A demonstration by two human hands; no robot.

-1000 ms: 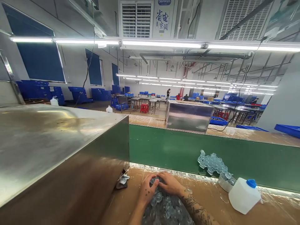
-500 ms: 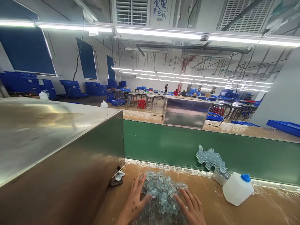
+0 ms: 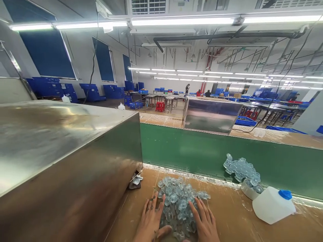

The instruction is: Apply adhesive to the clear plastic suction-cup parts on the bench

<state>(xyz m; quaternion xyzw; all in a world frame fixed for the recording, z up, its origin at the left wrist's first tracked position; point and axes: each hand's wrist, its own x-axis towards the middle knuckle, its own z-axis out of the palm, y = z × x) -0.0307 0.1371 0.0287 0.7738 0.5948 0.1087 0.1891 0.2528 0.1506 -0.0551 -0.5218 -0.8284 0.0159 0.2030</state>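
A heap of clear, bluish round pieces (image 3: 178, 198) lies on the brown table surface (image 3: 234, 218). My left hand (image 3: 151, 218) rests at the heap's left side, fingers spread and holding nothing. Along the right side is my right hand (image 3: 205, 218), also spread, its fingertips touching the outer pieces. Farther right, more clear pieces (image 3: 241, 168) sit on the green belt, some of them reaching down into a round white container (image 3: 248, 191).
A white jug (image 3: 272, 206) with a blue cap stands at the right. On the left is a large metal housing (image 3: 113, 168); a dark item with a white cloth (image 3: 137, 179) lies at its foot. The green belt (image 3: 181, 144) crosses behind. Distant people are at tables.
The view has shifted, so the scene sits differently. My left hand has drawn back toward me, off the heap's upper left side. My right hand remains beside the heap.
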